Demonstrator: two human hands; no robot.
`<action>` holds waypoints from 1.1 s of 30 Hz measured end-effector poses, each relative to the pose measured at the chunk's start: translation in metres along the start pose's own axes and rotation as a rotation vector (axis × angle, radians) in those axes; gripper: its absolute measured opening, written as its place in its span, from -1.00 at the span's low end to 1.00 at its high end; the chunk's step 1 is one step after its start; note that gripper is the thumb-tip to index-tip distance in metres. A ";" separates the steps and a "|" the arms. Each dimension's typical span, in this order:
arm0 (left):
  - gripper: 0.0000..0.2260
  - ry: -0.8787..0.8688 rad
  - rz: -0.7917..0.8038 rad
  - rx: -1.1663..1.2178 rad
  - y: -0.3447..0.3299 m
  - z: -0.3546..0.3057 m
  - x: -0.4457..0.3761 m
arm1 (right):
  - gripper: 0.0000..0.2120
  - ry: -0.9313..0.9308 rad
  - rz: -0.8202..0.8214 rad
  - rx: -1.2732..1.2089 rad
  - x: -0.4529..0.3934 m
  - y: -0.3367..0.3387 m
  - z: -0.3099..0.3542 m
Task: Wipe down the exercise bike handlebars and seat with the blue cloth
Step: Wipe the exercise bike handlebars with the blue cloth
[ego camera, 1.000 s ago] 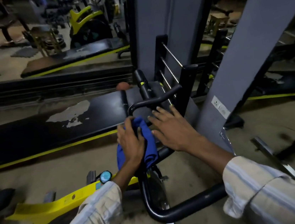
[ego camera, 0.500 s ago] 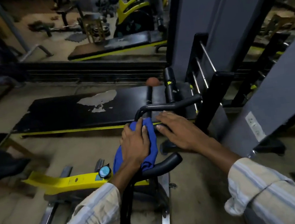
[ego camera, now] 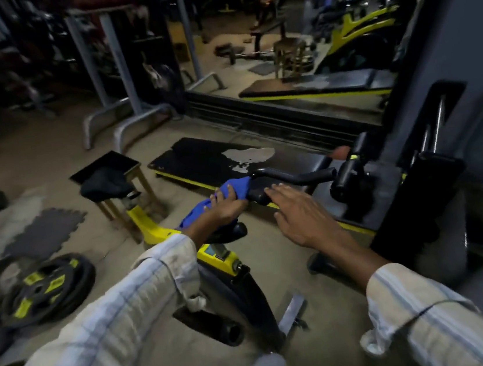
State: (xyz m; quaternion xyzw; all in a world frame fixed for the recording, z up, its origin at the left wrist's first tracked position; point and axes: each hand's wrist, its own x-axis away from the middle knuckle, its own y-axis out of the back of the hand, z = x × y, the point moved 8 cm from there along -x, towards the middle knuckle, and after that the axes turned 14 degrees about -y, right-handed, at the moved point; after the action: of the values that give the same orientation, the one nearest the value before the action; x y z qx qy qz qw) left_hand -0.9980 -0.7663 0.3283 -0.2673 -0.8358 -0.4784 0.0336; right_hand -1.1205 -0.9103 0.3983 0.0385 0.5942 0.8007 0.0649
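Note:
The blue cloth (ego camera: pixel 236 191) is wrapped over the black handlebar (ego camera: pixel 294 178) of the yellow and black exercise bike (ego camera: pixel 219 258). My left hand (ego camera: pixel 225 206) is shut on the cloth and presses it against the bar's left bend. My right hand (ego camera: pixel 299 215) hovers just right of it with fingers spread, above the bar's near grip end and holding nothing. The bike's black seat (ego camera: pixel 105 184) sits further left on its yellow post, apart from both hands.
A worn black bench with yellow trim (ego camera: pixel 216 163) lies on the floor behind the handlebar. A small wooden stool (ego camera: pixel 104 169) stands behind the seat. Weight plates (ego camera: pixel 46 290) lie at lower left. A grey pillar and black rack (ego camera: pixel 432 159) stand close on the right.
My view has swung left, bringing the seat, stool and weight plates into sight. My left hand with the cloth has slid along the handlebar. My right hand has lifted off the bar, fingers spread.

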 end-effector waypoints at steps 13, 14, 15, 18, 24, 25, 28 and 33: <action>-0.18 0.085 -0.019 -0.068 0.000 0.004 0.009 | -0.39 0.206 0.016 0.054 -0.009 0.023 -0.021; -0.22 0.071 -0.036 -0.059 0.000 0.004 0.006 | -0.40 0.233 0.018 0.052 -0.015 0.021 -0.020; -0.28 0.053 -0.068 -0.046 0.001 0.005 0.004 | -0.42 0.261 0.025 0.051 -0.022 0.018 -0.018; -0.37 0.059 -0.189 -0.008 0.007 0.014 -0.003 | -0.43 0.342 0.058 0.059 -0.049 0.011 -0.010; -0.37 0.149 -0.152 0.005 -0.003 0.012 -0.013 | -0.35 0.511 0.168 0.099 -0.114 0.011 0.013; -0.36 0.162 -0.135 0.004 -0.005 0.012 -0.014 | -0.35 0.538 0.186 0.094 -0.125 0.011 0.017; -0.34 0.185 -0.104 0.034 -0.008 0.010 -0.013 | -0.32 0.641 0.263 0.130 -0.149 0.000 0.033; -0.39 0.254 -0.140 0.126 -0.008 0.005 -0.016 | -0.29 0.776 0.430 0.192 -0.168 -0.023 0.048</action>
State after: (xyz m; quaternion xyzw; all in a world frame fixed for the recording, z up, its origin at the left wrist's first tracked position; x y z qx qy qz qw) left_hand -0.9871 -0.7726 0.3141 -0.1429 -0.8699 -0.4560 0.1222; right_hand -0.9468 -0.8830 0.3928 -0.1363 0.6246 0.6925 -0.3342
